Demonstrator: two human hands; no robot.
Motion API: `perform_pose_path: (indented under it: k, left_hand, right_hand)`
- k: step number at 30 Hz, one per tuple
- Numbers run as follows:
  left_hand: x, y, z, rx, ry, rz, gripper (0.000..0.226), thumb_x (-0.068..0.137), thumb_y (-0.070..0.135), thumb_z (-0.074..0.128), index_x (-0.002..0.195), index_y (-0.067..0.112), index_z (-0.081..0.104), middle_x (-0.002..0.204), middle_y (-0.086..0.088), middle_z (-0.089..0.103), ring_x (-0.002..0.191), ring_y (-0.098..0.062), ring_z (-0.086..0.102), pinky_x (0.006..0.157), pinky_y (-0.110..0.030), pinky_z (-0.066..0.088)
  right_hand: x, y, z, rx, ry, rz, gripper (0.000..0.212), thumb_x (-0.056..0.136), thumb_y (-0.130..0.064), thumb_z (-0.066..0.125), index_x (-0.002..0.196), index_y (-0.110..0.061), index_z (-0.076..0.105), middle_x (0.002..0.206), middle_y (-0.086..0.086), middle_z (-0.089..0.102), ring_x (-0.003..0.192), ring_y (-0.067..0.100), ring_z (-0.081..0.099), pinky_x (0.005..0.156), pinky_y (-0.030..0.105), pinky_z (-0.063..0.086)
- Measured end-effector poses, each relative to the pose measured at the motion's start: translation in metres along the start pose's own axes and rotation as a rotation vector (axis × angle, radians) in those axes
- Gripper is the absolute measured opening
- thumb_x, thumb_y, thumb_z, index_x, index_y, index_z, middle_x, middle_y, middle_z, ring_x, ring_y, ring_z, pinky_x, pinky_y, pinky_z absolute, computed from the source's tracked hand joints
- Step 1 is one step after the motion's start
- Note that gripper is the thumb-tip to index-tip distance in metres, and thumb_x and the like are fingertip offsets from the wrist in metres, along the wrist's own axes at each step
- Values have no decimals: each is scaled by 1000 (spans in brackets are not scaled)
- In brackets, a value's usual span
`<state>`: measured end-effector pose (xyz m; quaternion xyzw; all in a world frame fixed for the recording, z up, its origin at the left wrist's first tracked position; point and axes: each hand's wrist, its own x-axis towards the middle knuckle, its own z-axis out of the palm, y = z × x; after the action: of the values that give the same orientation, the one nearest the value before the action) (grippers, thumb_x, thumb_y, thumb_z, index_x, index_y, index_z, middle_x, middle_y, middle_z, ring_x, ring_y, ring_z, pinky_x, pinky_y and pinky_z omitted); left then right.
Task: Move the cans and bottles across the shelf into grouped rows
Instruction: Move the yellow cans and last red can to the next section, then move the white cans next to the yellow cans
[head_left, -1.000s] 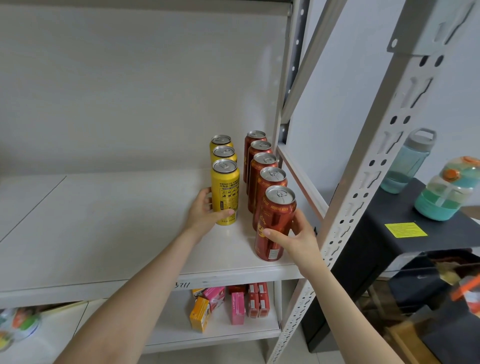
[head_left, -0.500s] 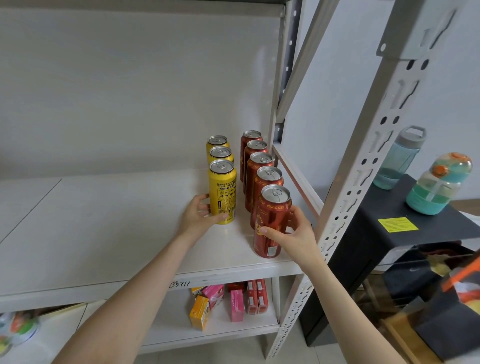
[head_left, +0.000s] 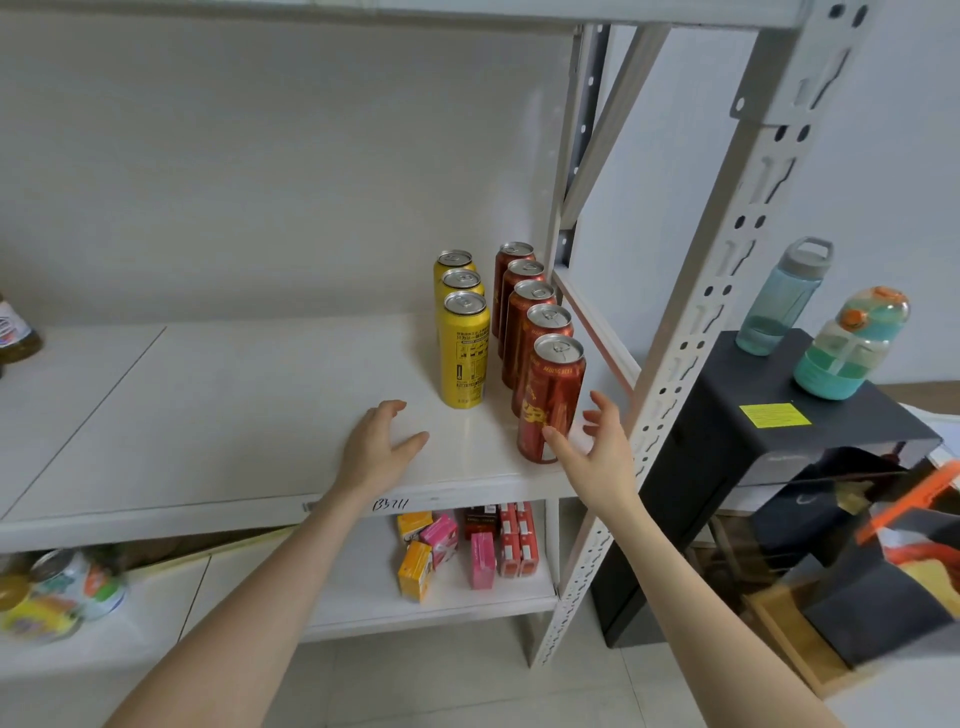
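Two hands hover over the front of the shelf board (head_left: 208, 415), and neither holds anything. The left hand (head_left: 379, 449) is loosely spread, palm down, fingers relaxed and slightly bent, low over the board; whether it touches the surface cannot be told. Just beyond its fingertips and a little to its right stands the front yellow can (head_left: 464, 358), clear of the hand. It heads a row of three upright yellow cans (head_left: 460, 283) running straight away toward the back wall. The right hand (head_left: 602, 452) is wide open, fingers fanned. Its thumb reaches in front of the lower part of the front red can (head_left: 553, 384), which stands just to its left; contact there cannot be told. That can leads a row of five upright red cans (head_left: 530, 312), side by side with the yellow row and close to it but apart. Just right of the right hand rises a perforated upright post (head_left: 701, 338), and farther right a black stand (head_left: 727, 415) carries two water bottles (head_left: 852, 343). Below both hands, a lower shelf holds small boxes (head_left: 480, 558). Far left of the left hand, a bottle (head_left: 15, 332) is cut off by the frame edge.
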<state>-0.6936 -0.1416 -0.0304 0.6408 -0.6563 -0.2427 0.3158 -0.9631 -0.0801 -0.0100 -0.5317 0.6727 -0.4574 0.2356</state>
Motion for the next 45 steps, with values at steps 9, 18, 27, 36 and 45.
perform_pose_path:
  k: [9, 18, 27, 36, 45]
  left_hand:
    - [-81, -13, -49, 458, 48, 157, 62, 92, 42, 63, 141, 7, 48, 148, -20, 46, 142, -40, 34, 115, -54, 27]
    - [-142, -42, -80, 728, 35, 219, 67, 94, 56, 49, 151, 22, 37, 160, -14, 29, 149, -34, 21, 118, -56, 17]
    - [-182, -97, -145, 784, 30, 212, 68, 97, 59, 36, 155, 27, 22, 165, -9, 13, 153, -29, 4, 121, -52, 3]
    - [-204, -175, -238, 841, 4, 226, 68, 97, 57, 39, 155, 27, 23, 165, -10, 14, 153, -30, 5, 121, -52, 3]
    - [-191, -243, -309, 844, 2, 184, 69, 97, 57, 36, 156, 28, 15, 166, -9, 6, 153, -28, -2, 121, -52, 0]
  right_hand:
    - [-63, -26, -12, -573, -17, -145, 75, 91, -54, 56, 150, -16, 28, 149, 8, 44, 134, 30, 44, 107, 52, 35]
    - [-126, -50, 21, -857, -116, -253, 77, 94, -56, 44, 155, -17, 17, 161, 11, 27, 147, 31, 25, 115, 59, 21]
    - [-182, -100, 99, -938, -161, -319, 79, 95, -58, 41, 157, -20, 10, 164, 12, 16, 152, 29, 12, 118, 57, 11]
    - [-237, -161, 206, -882, -127, -312, 75, 92, -55, 47, 154, -17, 26, 161, 13, 27, 149, 31, 22, 117, 58, 18]
    - [-249, -206, 302, -892, -187, -307, 76, 95, -58, 39, 157, -20, 13, 165, 9, 15, 152, 27, 11, 119, 56, 10]
